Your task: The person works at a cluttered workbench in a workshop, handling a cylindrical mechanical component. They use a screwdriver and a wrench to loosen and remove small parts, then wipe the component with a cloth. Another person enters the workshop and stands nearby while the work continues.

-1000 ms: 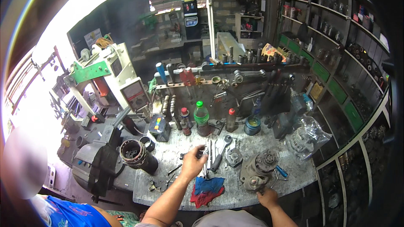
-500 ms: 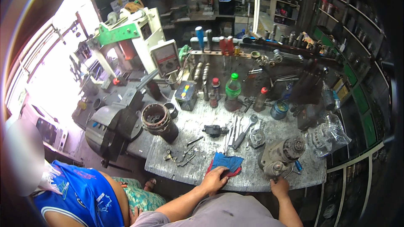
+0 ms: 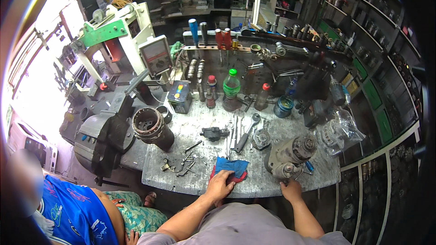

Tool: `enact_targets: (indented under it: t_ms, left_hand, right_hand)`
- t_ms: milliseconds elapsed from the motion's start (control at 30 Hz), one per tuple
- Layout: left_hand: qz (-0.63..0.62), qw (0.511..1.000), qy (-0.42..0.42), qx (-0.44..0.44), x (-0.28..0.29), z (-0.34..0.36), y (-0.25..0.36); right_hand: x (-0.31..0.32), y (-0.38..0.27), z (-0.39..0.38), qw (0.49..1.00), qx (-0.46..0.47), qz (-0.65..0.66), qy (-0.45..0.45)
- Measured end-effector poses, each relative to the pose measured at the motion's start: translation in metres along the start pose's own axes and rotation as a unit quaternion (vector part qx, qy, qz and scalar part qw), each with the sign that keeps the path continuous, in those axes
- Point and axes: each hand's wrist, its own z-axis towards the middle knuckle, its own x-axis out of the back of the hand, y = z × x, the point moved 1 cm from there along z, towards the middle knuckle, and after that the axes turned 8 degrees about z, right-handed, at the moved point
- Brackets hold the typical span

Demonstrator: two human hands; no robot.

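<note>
A blue and red cloth lies at the front edge of the metal-topped bench. My left hand rests on it with the fingers stretched out. To the right stands a greasy starter motor, its smaller cylinder toward me. My right hand has its fingers curled against the near end of that cylinder; the fingertips are partly hidden. A blue-handled tool lies close beside the motor. Behind the cloth are a ratchet wrench, a round metal end cover and a small black part.
A cylindrical motor housing and a bench vise stand at left. Bottles and a blue can line the back. A bagged alternator sits at right. Small bolts lie front left. Another person sits at lower left.
The whole view has swung to the right, so everything sits further left. My left hand stays on the cloth and my right hand stays at the starter motor.
</note>
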Motion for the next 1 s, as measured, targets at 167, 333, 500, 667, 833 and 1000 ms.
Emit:
enact_targets:
  t_ms: [167, 333, 500, 667, 833, 1000]
  left_hand:
    - [0.029, 0.999, -0.003, 0.012, 0.001, 0.005, 0.007]
    - [0.016, 0.997, -0.014, 0.073, 0.012, 0.021, 0.019]
    - [0.038, 0.991, 0.013, 0.126, 0.025, 0.047, 0.022]
    - [0.109, 0.977, 0.059, 0.171, 0.033, 0.072, 0.011]
    - [0.106, 0.974, 0.020, 0.200, 0.028, 0.085, 0.001]
    - [0.111, 0.970, 0.016, 0.217, 0.022, 0.088, -0.002]
  right_hand:
    - [0.004, -0.007, -0.005, 1.000, -0.005, -0.002, 0.006]
    - [0.004, -0.006, -0.005, 1.000, -0.015, -0.005, -0.003]
    - [0.000, 0.002, -0.001, 1.000, -0.018, 0.013, -0.003]
    - [0.001, 0.001, 0.001, 1.000, -0.012, -0.010, -0.005]
    - [0.006, -0.003, 0.001, 0.999, -0.035, 0.017, -0.027]
    - [0.007, 0.002, 0.001, 1.000, -0.006, 0.014, -0.024]
